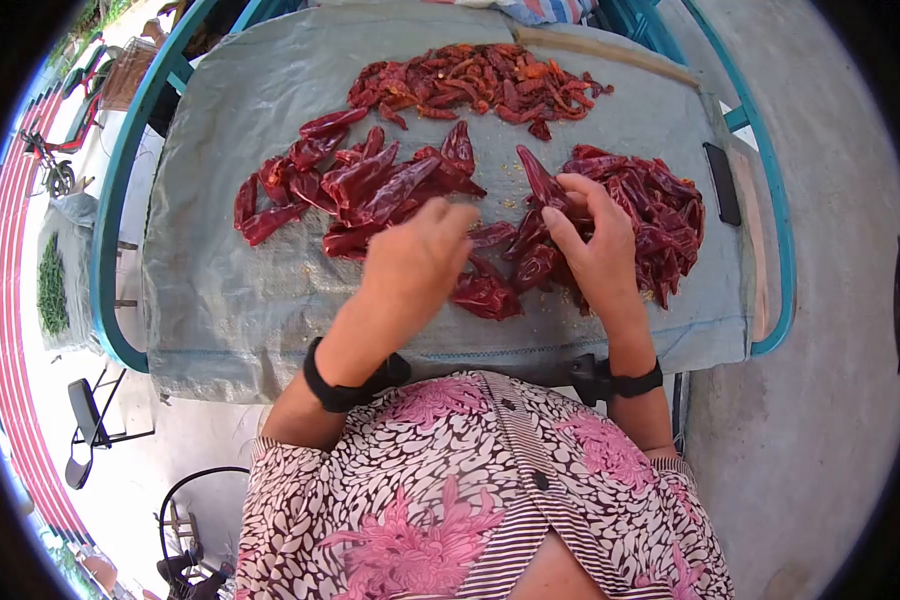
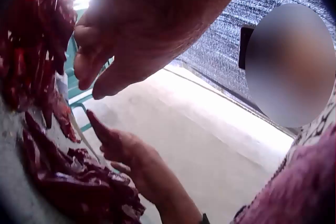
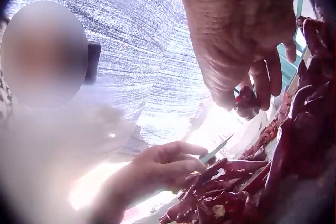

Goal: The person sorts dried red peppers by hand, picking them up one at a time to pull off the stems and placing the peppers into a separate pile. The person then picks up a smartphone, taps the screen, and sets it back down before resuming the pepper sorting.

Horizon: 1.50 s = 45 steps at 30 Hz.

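Note:
In the head view my right hand (image 1: pixel 602 245) pinches a long dark-red dried pepper (image 1: pixel 538 178) between thumb and fingers, its pointed tip turned up and away. My left hand (image 1: pixel 420 245) hovers palm down over the near edge of the left pepper heap (image 1: pixel 375 190), its fingers loosely bent. Nothing shows between the thumb and fingertips of the left hand (image 2: pixel 131 40) in the left wrist view. From the right wrist, the right hand (image 3: pixel 247 40) has a pepper end (image 3: pixel 245 102) at its fingertips. Loose peppers (image 1: pixel 487 295) lie between the hands.
A heap of whole peppers (image 1: pixel 655 215) lies at the right, beside a black phone (image 1: pixel 722 184). Smaller, shrivelled peppers (image 1: pixel 480 82) form a pile at the back. A teal metal rail (image 1: pixel 770 215) borders the grey woven sheet (image 1: pixel 240 340).

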Each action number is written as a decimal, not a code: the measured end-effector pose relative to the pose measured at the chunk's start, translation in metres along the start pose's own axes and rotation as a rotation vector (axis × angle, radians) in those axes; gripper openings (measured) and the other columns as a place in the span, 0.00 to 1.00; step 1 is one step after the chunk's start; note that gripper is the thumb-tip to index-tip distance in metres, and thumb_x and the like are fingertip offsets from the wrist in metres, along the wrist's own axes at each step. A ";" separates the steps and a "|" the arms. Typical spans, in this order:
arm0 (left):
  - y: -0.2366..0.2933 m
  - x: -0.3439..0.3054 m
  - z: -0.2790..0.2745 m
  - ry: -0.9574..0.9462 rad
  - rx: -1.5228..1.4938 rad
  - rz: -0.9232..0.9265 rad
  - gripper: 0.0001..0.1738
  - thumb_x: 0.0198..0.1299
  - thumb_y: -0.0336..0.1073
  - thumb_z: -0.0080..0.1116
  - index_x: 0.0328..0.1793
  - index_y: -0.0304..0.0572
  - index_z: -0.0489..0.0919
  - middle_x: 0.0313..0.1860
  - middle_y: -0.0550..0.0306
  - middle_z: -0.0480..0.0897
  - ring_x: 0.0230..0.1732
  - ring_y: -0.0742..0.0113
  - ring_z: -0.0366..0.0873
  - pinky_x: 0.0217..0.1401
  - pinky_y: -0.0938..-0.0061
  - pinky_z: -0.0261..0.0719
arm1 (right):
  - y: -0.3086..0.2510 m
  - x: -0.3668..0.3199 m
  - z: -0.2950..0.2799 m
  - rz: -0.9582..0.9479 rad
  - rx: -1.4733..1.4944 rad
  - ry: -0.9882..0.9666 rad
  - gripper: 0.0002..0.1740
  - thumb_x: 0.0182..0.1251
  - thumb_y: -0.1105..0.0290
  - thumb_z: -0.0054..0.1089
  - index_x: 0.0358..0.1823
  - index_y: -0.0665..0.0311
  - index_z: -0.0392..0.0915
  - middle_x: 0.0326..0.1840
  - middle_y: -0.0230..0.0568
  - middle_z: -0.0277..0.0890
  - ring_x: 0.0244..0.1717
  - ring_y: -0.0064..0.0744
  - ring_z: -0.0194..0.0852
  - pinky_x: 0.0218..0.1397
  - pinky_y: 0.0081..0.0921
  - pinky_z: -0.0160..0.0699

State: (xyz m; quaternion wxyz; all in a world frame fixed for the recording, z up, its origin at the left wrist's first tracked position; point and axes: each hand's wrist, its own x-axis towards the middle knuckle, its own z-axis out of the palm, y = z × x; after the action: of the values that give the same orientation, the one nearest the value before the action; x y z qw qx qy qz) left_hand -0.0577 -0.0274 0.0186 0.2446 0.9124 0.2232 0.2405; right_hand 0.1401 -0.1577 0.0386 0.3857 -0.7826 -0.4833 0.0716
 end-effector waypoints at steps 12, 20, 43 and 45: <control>-0.003 0.004 0.015 -0.050 0.055 -0.008 0.12 0.62 0.28 0.62 0.52 0.46 0.83 0.45 0.51 0.83 0.40 0.50 0.86 0.39 0.59 0.84 | 0.003 0.002 0.015 -0.332 -0.075 -0.171 0.23 0.64 0.69 0.70 0.61 0.59 0.81 0.56 0.45 0.84 0.58 0.50 0.79 0.64 0.44 0.76; 0.004 0.004 -0.004 0.114 -0.162 -0.104 0.18 0.60 0.25 0.65 0.57 0.46 0.83 0.51 0.52 0.81 0.42 0.50 0.85 0.41 0.62 0.83 | 0.011 -0.002 0.004 -0.260 -0.134 -0.137 0.20 0.65 0.70 0.69 0.59 0.60 0.82 0.52 0.45 0.85 0.55 0.51 0.80 0.60 0.43 0.77; -0.001 -0.007 -0.003 -0.217 -0.161 0.107 0.25 0.54 0.32 0.74 0.60 0.49 0.82 0.53 0.53 0.79 0.45 0.52 0.85 0.43 0.59 0.85 | 0.003 -0.006 -0.003 -0.129 -0.167 -0.081 0.15 0.68 0.68 0.67 0.55 0.60 0.83 0.53 0.44 0.84 0.53 0.50 0.80 0.57 0.42 0.80; -0.001 -0.013 0.004 -0.354 -0.152 0.188 0.27 0.53 0.33 0.75 0.61 0.50 0.81 0.53 0.53 0.78 0.48 0.52 0.85 0.46 0.59 0.85 | -0.004 -0.001 -0.001 -0.130 -0.112 -0.062 0.16 0.69 0.67 0.67 0.57 0.61 0.83 0.50 0.45 0.83 0.53 0.48 0.81 0.56 0.42 0.80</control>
State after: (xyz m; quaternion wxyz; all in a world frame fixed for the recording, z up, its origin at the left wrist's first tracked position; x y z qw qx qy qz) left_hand -0.0659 -0.0349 0.0113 0.3245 0.9362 0.0717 0.1142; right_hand 0.1378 -0.1581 0.0418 0.3299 -0.7675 -0.5479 0.0435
